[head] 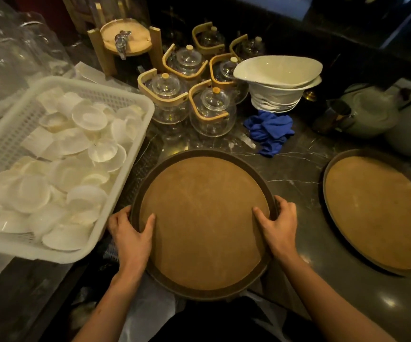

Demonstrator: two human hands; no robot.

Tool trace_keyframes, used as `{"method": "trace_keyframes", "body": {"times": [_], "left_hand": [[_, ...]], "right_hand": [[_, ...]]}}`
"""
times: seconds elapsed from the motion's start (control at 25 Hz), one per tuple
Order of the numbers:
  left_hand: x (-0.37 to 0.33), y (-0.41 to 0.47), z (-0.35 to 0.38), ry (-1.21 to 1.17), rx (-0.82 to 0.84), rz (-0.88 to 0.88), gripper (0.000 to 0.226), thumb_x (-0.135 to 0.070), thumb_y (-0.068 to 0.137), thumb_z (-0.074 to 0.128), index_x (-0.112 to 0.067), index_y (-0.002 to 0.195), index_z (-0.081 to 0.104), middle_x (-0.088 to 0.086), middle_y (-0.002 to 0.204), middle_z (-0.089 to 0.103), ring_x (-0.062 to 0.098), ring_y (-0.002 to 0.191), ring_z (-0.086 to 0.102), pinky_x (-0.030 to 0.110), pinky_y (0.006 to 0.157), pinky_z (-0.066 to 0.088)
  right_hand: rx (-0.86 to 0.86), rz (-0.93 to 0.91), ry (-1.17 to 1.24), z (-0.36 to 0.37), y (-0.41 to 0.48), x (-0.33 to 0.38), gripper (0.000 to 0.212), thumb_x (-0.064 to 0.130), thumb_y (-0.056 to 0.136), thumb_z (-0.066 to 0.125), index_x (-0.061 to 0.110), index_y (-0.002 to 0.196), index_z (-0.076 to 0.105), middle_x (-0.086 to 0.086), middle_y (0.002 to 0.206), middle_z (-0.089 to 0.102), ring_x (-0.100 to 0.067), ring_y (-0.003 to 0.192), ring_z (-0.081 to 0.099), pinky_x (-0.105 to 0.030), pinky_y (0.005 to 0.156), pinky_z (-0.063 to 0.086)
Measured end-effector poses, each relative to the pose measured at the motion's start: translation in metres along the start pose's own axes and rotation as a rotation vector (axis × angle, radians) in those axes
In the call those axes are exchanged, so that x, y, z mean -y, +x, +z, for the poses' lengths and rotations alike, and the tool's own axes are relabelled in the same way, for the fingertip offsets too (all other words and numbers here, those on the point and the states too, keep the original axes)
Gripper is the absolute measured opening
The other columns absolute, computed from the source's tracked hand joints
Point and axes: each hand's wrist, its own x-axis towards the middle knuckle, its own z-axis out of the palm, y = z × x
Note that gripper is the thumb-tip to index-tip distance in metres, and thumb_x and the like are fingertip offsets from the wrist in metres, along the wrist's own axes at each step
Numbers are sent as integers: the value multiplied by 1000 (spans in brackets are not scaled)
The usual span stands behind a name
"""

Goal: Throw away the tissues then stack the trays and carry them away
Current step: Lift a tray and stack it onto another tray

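A round brown tray with a dark rim lies in front of me, partly over the near edge of the dark marble counter. My left hand grips its left rim with the thumb on the tray's surface. My right hand grips its right rim the same way. A second round brown tray lies flat on the counter to the right, apart from both hands. No tissues show on either tray.
A white plastic basket full of small white dishes sits to the left, close to the held tray. Behind stand several glass teapots, a blue cloth, stacked white bowls and a wooden dispenser stand.
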Motion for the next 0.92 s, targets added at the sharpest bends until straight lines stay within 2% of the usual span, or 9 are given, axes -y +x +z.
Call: {"method": "trace_keyframes", "body": {"times": [0.12,0.4,0.68,0.92], "left_hand": [[0,3,2,2,12,2,61,-27,83,73,-1,132,48,22,135,42,38,127,40,44,107,32],[-1,-1,4,13,7,1,60,-26,83,73,0,131,49,23,133,40,39,126,37,45,107,30],[2,2,6,40,21,14,64,-29,84,72,-1,135,46,23,134,38,38,127,36,46,108,30],[8,4,8,49,56,14,66,-34,86,69,-4,138,41,22,138,33,40,131,30,51,111,28]], "right_hand": [[0,-8,4,2,0,-1,73,42,80,75,11,138,44,-2,121,43,-15,110,48,-38,97,46],[50,0,20,1,2,-8,78,42,80,74,11,143,40,-2,122,35,-15,113,43,-36,104,41],[45,-12,-23,3,1,-16,78,47,81,72,14,143,40,0,117,35,-17,114,42,-39,103,41],[53,2,3,5,-4,-20,76,50,83,68,18,145,37,-1,126,37,-16,117,44,-37,102,41]]}}
